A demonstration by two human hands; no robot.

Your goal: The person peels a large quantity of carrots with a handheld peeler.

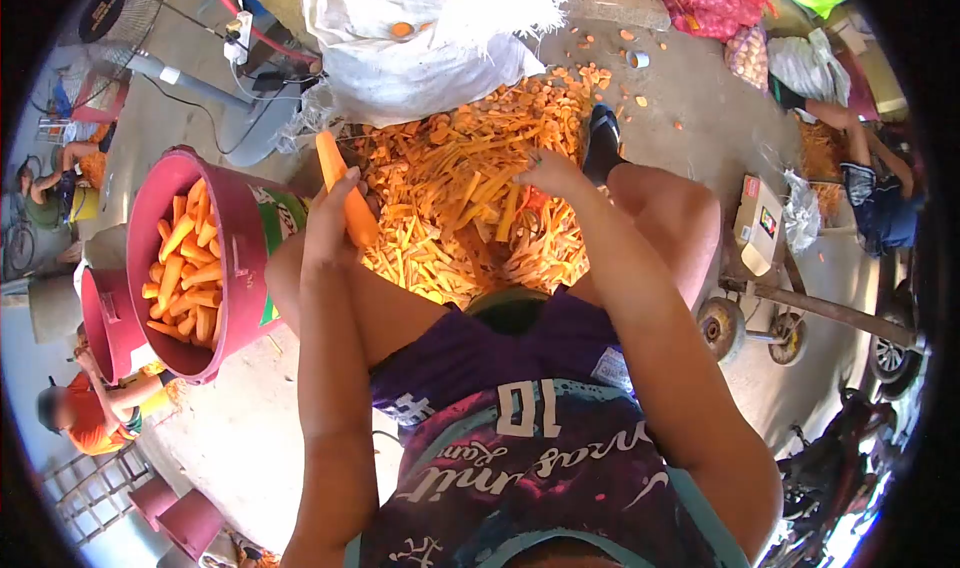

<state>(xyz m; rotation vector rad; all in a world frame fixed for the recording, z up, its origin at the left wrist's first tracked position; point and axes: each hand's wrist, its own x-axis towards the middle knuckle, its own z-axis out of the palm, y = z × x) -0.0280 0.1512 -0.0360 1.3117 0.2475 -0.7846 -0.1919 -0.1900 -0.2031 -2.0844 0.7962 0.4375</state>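
Note:
A bright orange, smooth carrot (347, 190) is gripped in my left hand (330, 218), its thicker end pointing down toward my lap. My right hand (548, 174) is over the heap of carrot peels (480, 183) between my legs, with its fingers curled in. Whatever those fingers hold is too small or hidden to make out. Long strips and round cut ends make up the heap, which spreads from my lap to the white sack. By my left knee stands a pink tub (235, 238) filled with peeled carrots (185, 278).
A white woven sack (410, 73) with carrots inside stands beyond the peels. To the right are a wheeled metal frame (820, 313) and a cardboard box (757, 223). Red mesh sacks (715, 3) lie at the back. Other people sit at both sides, one in an orange shirt (90, 418).

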